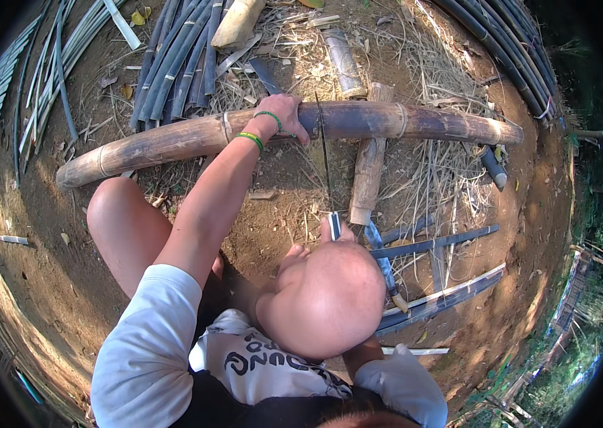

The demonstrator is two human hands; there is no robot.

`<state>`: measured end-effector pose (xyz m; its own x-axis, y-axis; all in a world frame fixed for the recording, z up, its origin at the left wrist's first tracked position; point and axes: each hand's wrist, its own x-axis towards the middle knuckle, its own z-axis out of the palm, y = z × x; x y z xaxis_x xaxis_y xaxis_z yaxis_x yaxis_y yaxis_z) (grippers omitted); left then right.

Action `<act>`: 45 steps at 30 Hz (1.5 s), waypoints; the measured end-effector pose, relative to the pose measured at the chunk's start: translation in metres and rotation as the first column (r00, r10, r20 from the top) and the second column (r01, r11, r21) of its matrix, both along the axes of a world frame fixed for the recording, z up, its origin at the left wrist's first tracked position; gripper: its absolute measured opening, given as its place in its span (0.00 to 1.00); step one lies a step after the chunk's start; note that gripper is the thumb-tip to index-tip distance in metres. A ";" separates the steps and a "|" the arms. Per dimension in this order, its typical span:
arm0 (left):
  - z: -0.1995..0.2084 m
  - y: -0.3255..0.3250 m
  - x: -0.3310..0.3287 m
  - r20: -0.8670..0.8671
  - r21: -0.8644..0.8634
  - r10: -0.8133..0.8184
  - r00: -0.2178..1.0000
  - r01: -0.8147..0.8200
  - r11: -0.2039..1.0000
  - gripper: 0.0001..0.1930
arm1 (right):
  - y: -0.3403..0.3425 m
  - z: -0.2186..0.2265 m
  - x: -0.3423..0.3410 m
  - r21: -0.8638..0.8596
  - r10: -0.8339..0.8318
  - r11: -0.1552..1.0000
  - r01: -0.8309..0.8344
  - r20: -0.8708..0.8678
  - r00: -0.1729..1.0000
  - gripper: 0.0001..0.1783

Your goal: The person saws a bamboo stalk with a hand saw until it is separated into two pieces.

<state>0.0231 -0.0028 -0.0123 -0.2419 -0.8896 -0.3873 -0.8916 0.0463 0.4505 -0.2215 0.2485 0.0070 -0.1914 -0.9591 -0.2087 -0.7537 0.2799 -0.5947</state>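
Observation:
A thick brown bamboo pole (358, 120) lies crosswise before me. My left hand (284, 114) rests over it left of the middle, fingers wrapped across the top, with green and yellow bands at the wrist. Just right of that hand, a thin saw (325, 153) crosses the pole, its blade running back towards me. My right hand (346, 232) closes round the saw's pale handle; my raised knee hides most of that hand. Beneath the pole, a short wooden log (369, 175) props it up. Whether the blade has cut into the bamboo, I cannot tell.
Beside my right knee lies a machete (385, 271) with a wooden handle, near dark split bamboo strips (444, 299). Bundled dark bamboo (180, 60) and pale strips (52, 78) lie far left, more poles (498, 53) far right. A cut bamboo piece (344, 64) sits beyond the pole.

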 end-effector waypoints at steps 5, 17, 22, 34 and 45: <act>0.018 -0.019 -0.019 0.001 0.030 -0.026 1.000 0.026 0.999 0.52 | -0.152 -0.011 0.036 0.027 0.029 0.999 -0.031 0.092 0.995 0.30; 0.011 -0.016 -0.010 0.015 0.036 0.008 1.000 -0.009 0.999 0.56 | -0.103 -0.008 0.016 0.187 -0.040 0.982 0.005 0.185 0.982 0.30; 0.009 -0.020 -0.003 0.026 0.067 -0.018 1.000 0.016 0.998 0.62 | -0.100 -0.021 0.029 0.069 -0.013 0.998 0.006 0.115 0.993 0.32; 0.014 0.036 -0.032 0.102 -0.188 0.007 0.995 0.012 0.982 0.58 | -0.060 0.017 0.012 0.038 0.000 0.999 -0.005 0.116 0.993 0.32; 0.004 0.047 -0.032 0.093 -0.273 0.040 0.995 -0.013 0.962 0.54 | 0.012 0.082 -0.032 -0.185 -0.051 0.974 0.130 0.379 0.924 0.20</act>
